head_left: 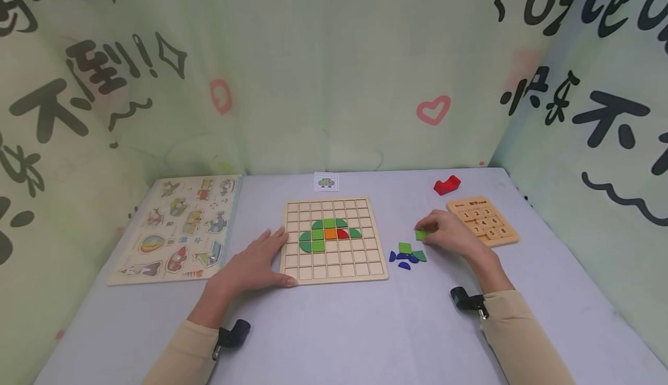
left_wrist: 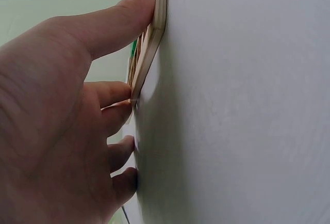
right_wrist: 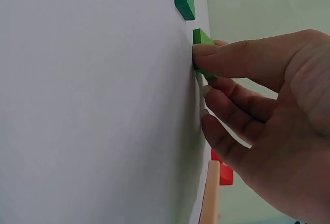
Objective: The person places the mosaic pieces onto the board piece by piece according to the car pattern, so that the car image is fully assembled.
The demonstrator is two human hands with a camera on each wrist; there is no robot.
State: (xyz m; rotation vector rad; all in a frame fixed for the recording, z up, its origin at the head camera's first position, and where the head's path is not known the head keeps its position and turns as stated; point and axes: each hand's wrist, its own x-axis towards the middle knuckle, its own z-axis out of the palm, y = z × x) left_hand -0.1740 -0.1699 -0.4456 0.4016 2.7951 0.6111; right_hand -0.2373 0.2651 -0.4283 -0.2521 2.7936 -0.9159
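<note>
A wooden grid board (head_left: 344, 263) lies flat in the middle of the table, bearing a pattern of green, orange and red pieces. Along its left edge rests my left hand (head_left: 256, 262), thumb at the near left corner and fingers spread up the side. To the right of the board, my right hand (head_left: 450, 232) pinches a light green square block (head_left: 420, 235) between thumb and fingers, low over the table. Just in front of it lie another light green square (head_left: 405, 247), a dark green rounded piece (head_left: 419, 255) and several blue pieces (head_left: 404, 265).
Behind the board lies a small pattern card (head_left: 326, 181). A picture puzzle board (head_left: 177, 228) covers the table's left side. Right of my right hand are a wooden number board (head_left: 483, 221) and, farther back, a red piece (head_left: 447, 185). Printed curtains surround the table.
</note>
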